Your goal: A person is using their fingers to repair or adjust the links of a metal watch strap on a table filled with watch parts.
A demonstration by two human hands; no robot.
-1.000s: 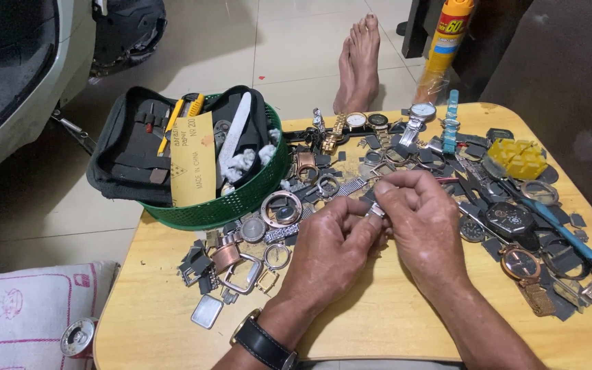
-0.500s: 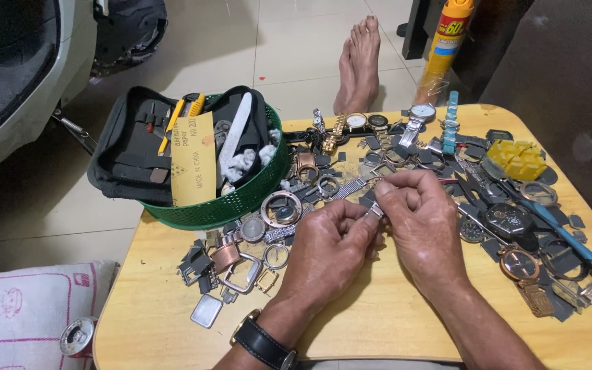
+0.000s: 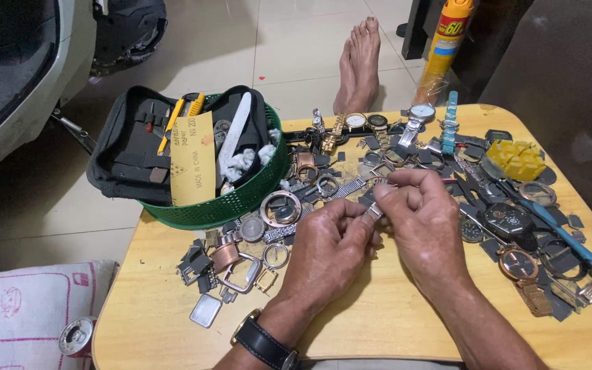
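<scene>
Metal watch part, small and silvery, sits pinched between both hands over the middle of the wooden table: the left hand closes thumb and fingertips on its lower end, the right hand nips the upper end. It looks like a fitting or separating step, calling for a fine, steady pull or twist. Outward, loose watch cases and bezels crowd the far half, wristwatches and a blue tool line the right edge, and a green basket overhangs the far-left corner. Bare board along the near edge gives the only free room.
</scene>
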